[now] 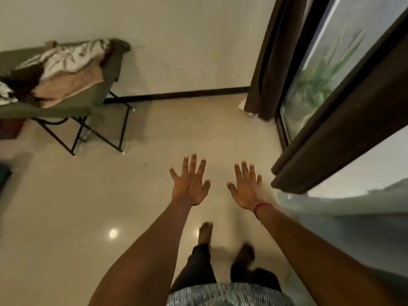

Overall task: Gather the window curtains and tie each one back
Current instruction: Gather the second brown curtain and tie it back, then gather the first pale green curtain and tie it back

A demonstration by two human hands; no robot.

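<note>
Head view.
Item: two dark brown curtains, both loose.
- Near curtain (331,146) at 3 o'clock, lower end near right hand (247,188), untouched.
- Far curtain (271,62) at 1 o'clock, hanging in corner by window (320,74).
- Left hand (189,184) and right hand: both empty, fingers spread straight.

Handling, judged: thick soft cloth, fairly heavy, not fragile — bunch folds mid-height, tie there.

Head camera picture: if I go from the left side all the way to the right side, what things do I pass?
folding cot → left hand → right hand → near brown curtain. The corner curtain is left out because it sits partly above the right hand, so its place in the order is unclear.
</note>
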